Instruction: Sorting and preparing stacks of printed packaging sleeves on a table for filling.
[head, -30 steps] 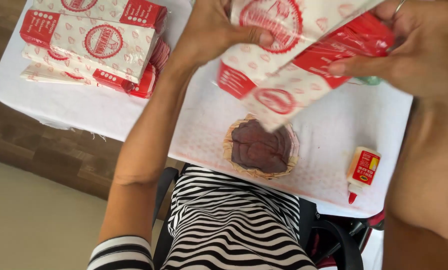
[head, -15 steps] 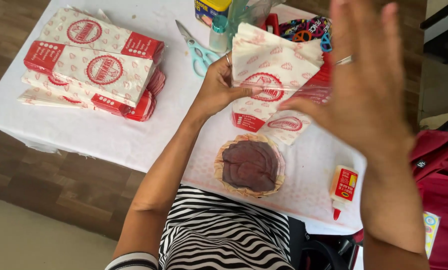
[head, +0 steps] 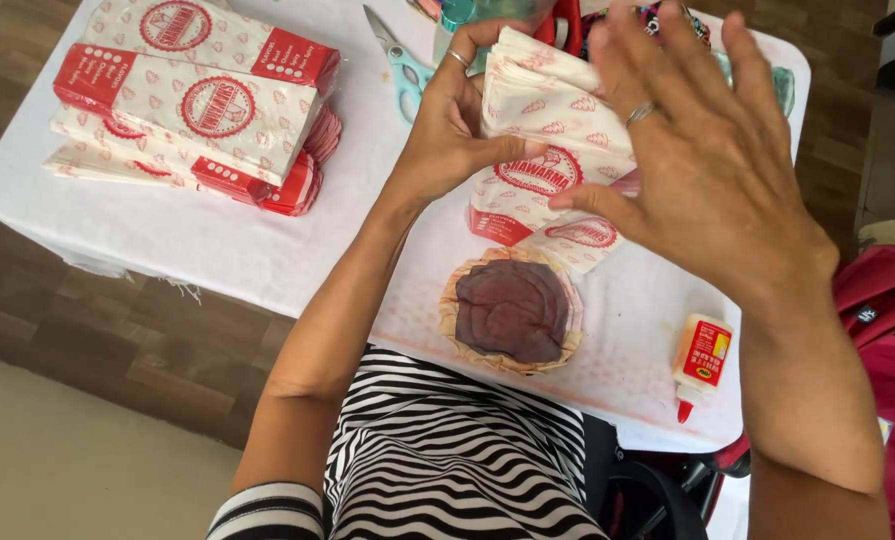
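Bare tablecloth (head: 217, 250) between bag pile (head: 202, 105) and brown pad (head: 512, 312)

A small worktop (head: 217, 250) covered in a white cloth stood over a floor of brown wood-patterned planks (head: 97, 330), with the cloth's frayed hem hanging off its near-left edge. Along the bottom-left corner of the view the brown floor gave way to a paler beige strip (head: 57, 470). More brown planks showed past the worktop's far-right corner. Even daylight lay over everything, casting only soft shadows under the worktop's near edge
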